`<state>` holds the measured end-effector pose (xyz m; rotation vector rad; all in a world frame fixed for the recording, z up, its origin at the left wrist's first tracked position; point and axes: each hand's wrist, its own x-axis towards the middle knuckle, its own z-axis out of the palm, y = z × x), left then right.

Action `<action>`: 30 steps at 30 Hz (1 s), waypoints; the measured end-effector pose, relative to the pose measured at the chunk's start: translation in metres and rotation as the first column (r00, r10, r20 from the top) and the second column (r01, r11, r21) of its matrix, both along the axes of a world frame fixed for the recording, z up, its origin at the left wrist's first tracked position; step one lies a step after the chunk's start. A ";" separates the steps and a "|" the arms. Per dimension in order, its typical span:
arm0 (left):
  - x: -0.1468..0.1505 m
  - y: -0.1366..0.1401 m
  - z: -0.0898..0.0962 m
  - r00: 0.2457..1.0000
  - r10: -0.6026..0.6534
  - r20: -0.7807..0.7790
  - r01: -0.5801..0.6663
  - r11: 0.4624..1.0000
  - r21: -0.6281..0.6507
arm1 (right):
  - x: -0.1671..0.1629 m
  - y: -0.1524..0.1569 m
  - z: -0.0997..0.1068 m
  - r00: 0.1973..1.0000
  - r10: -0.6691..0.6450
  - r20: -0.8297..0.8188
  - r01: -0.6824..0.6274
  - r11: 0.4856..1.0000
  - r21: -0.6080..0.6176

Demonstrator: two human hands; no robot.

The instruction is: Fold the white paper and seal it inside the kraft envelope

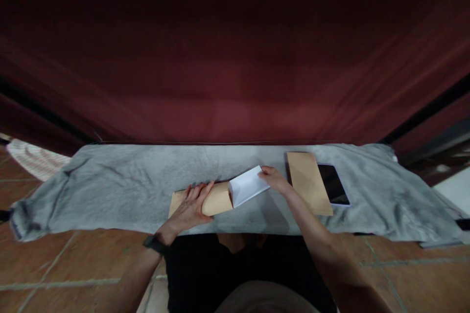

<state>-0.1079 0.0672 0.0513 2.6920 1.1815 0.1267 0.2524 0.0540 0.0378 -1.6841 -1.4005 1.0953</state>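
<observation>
A brown paper envelope [218,199] lies tilted on the grey cloth, its mouth facing right and bulging a little. Across it rests my left hand [193,204], gripping it with the fingers over the far edge and the thumb at the near edge. A folded white sheet of paper [248,187] meets the envelope's mouth; most of it shows outside. My right hand [273,178] pinches the sheet's far right end between thumb and fingers. How far the paper reaches inside the envelope is hidden.
A second brown envelope [308,183] lies to the right, partly over a dark-screened tablet or phone [335,185]. The grey cloth [121,181] covers a long narrow surface against a dark red panel [235,58]. Tiled floor [91,259] shows below, with my legs near the front edge.
</observation>
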 end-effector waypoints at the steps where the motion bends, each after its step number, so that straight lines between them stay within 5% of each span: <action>1: 0.000 0.001 -0.001 1.000 -0.001 0.006 0.001 1.000 -0.013 | 0.000 0.001 -0.002 1.000 -0.017 -0.017 0.016 1.000 -0.012; 13: -0.001 0.003 -0.005 0.999 -0.033 0.030 0.035 0.997 -0.067 | -0.011 0.009 -0.014 0.980 -0.180 -0.088 0.172 0.981 -0.088; 30: 0.009 0.002 0.001 0.999 -0.026 0.026 0.029 0.994 -0.109 | -0.027 -0.015 -0.022 0.926 -0.377 0.023 0.372 0.922 0.110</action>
